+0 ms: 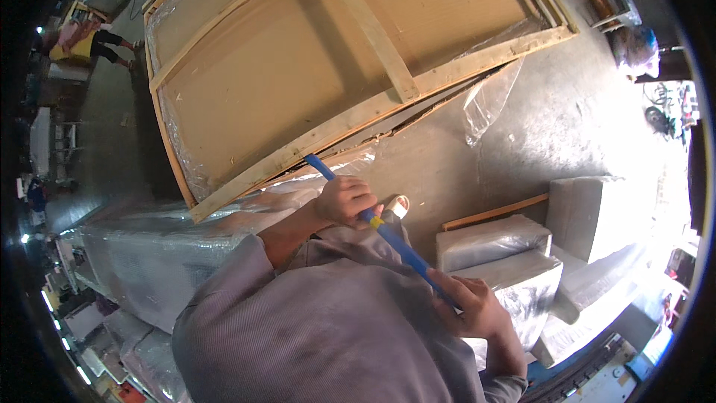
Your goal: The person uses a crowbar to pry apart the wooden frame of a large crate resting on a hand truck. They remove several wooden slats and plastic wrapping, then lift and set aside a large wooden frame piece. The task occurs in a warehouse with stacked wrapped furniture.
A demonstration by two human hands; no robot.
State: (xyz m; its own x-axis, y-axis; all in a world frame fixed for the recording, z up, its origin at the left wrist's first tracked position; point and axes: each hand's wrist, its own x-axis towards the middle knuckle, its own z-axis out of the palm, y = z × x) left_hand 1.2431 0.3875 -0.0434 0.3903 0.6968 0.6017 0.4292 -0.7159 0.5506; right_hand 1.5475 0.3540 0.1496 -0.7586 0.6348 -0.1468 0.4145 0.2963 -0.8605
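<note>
A blue pry bar with a yellow band slants across the front of my body. My left hand is closed around its upper part, just above the band. Lower down and to the right, my right hand grips the other end. The bar's flat tip meets the near edge of a wooden crate frame; whether it is wedged under the slat cannot be made out. Brown cardboard fills the crate between its slats, and torn clear plastic film hangs from the near side.
Bubble-wrapped furniture stands close on my left. Wrapped pale blocks and a wooden strip lie to the right on the grey floor. Another person is at the far left. A plastic-wrapped bundle sits at the far right.
</note>
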